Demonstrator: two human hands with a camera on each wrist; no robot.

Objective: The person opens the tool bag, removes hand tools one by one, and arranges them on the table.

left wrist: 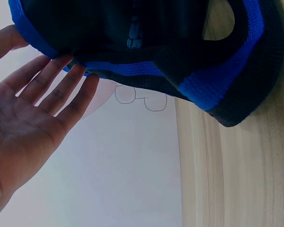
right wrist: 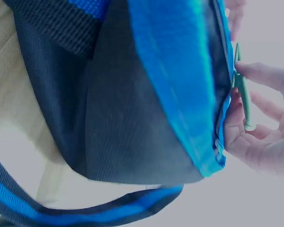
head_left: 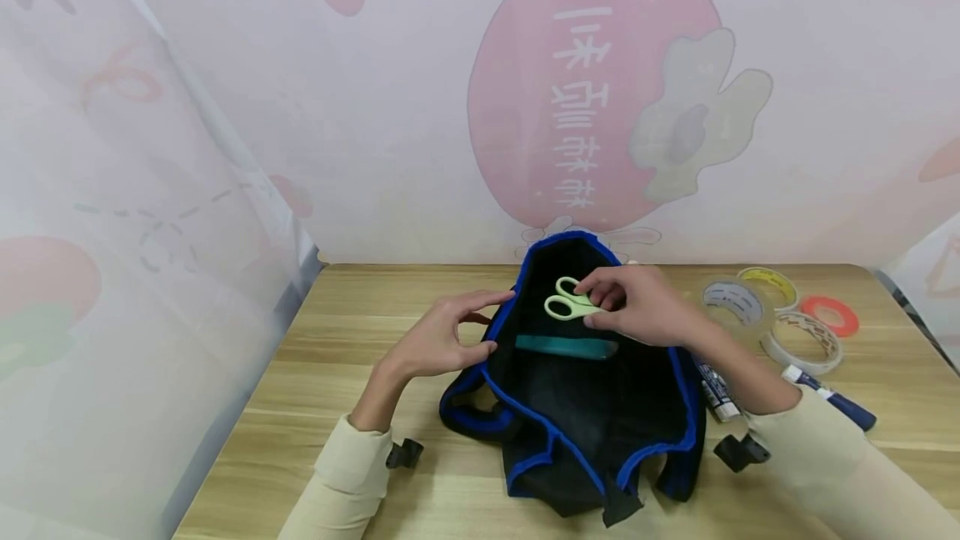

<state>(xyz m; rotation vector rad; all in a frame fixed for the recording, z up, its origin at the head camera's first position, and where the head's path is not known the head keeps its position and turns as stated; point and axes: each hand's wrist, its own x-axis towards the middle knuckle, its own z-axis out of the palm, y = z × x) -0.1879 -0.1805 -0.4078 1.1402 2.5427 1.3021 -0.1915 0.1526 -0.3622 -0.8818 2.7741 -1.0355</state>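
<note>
A pale wooden tabletop (head_left: 360, 340) sits boxed in by white curtains printed with strawberries. The left hand (head_left: 438, 340) lies with straight, relaxed fingers touching the blue-trimmed rim of a black bag (head_left: 585, 407) — holding nothing. The right hand (head_left: 645, 307) pinches light green scissors (head_left: 567, 300) over the bag's open mouth, their long axis roughly left-right, handle loops toward the left. Tape rolls (head_left: 780, 315) lie to the right.
</note>
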